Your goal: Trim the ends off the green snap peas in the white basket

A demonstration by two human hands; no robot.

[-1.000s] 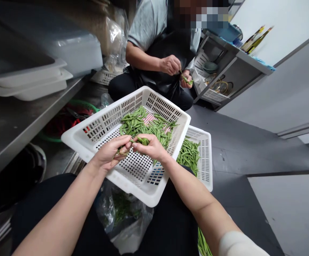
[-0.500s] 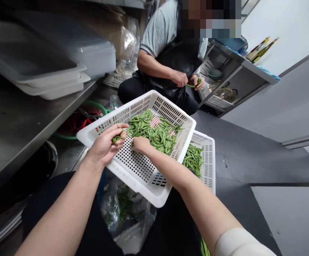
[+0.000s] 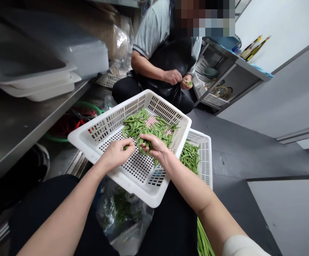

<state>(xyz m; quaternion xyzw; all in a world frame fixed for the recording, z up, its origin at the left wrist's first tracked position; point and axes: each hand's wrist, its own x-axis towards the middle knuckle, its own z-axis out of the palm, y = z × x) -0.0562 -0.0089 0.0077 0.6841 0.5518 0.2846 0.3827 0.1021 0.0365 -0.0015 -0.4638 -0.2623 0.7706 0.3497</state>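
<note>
Tabletop: at far left, the metal tabletop with white tubs stacked on it.
Floor basket: below its edge, a green-rimmed basket holding red items, too dark to name.
Left hand: your left hand is curled nearly into a fist over the near left part of the basket; a bit of green shows at the thumb, gripped.
Bag: clear plastic bag between your legs, green scraps inside.
Basket: white basket at your knees, slatted sides, tilted in your view.
Pods: green pods heaped toward its far side.
Right hand: your right hand is half closed, thumb over fingers, green pods in its hollow, just above the heap. Hands apart, a small gap between.
Opposite: a co-worker in a dark apron, hands close together, a bit of green in one.
Second basket: another white basket, more pods inside, beside yours.
Far right: metal shelf unit, two bottles on top.
</note>
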